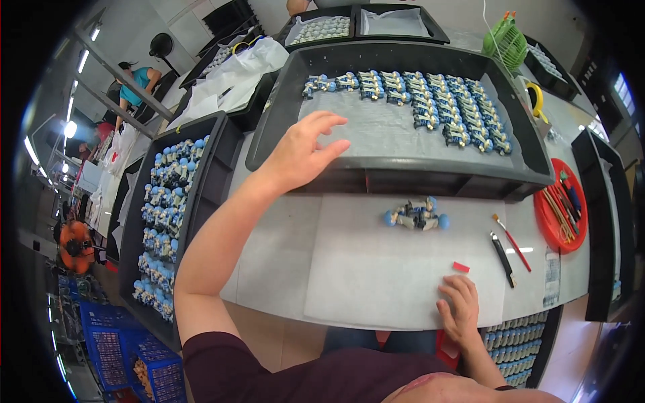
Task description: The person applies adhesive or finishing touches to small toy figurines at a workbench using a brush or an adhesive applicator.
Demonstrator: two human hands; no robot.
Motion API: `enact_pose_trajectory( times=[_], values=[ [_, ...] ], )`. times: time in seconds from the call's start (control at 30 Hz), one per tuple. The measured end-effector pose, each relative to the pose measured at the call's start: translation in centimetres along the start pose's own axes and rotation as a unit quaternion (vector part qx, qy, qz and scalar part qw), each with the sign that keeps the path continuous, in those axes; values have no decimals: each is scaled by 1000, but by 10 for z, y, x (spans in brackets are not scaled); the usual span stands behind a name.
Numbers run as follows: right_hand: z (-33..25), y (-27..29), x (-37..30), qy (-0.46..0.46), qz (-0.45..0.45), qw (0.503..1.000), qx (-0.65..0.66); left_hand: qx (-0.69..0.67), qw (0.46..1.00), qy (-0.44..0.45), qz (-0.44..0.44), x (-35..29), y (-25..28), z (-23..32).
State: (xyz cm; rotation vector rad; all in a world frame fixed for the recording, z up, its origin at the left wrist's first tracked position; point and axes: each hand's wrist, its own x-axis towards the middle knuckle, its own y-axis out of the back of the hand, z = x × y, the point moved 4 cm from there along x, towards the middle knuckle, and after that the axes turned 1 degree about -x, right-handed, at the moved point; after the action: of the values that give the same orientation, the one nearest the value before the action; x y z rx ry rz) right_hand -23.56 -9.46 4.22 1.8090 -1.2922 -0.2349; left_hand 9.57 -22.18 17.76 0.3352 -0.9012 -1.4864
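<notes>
My left hand (301, 153) reaches over the near left rim of a large black tray (410, 172), fingers apart and holding nothing visible. Rows of small blue-and-white figurines (426, 107) lie in the tray on a thin white liner, mostly toward its far and right sides. On the white sheet (363, 269) before me lies a small cluster of loose figurines (416, 215). My right hand (461, 307) rests at the sheet's near edge, fingers loosely bent and apart. Just beyond its fingertips is a small red block (461, 267).
A craft knife (502, 258) and a red-handled brush (512, 243) lie on the right. Beyond them stands a red tray of tools (563, 208). A black crate of blue-headed figurines (163, 228) is at left. A green basket (505, 43) stands far right; a person (140, 86) works far left.
</notes>
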Motion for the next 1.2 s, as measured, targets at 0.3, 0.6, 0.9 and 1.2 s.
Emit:
enact_pose_trajectory(
  times=[0.3, 0.6, 0.9, 1.2],
  values=[
    [-5, 1, 18, -32, -35, 999, -1, 176, 953, 155, -191, 78, 54, -83],
    [-8, 4, 33, -43, -65, 997, -21, 219, 922, 209, -240, 157, 42, -151],
    [-23, 59, 218, 25, 65, 988, 139, 322, 898, 232, -191, 208, 13, -252],
    [1, -119, 510, 145, -132, 979, -45, 381, 872, 257, -167, 230, -8, -277]
  ],
)
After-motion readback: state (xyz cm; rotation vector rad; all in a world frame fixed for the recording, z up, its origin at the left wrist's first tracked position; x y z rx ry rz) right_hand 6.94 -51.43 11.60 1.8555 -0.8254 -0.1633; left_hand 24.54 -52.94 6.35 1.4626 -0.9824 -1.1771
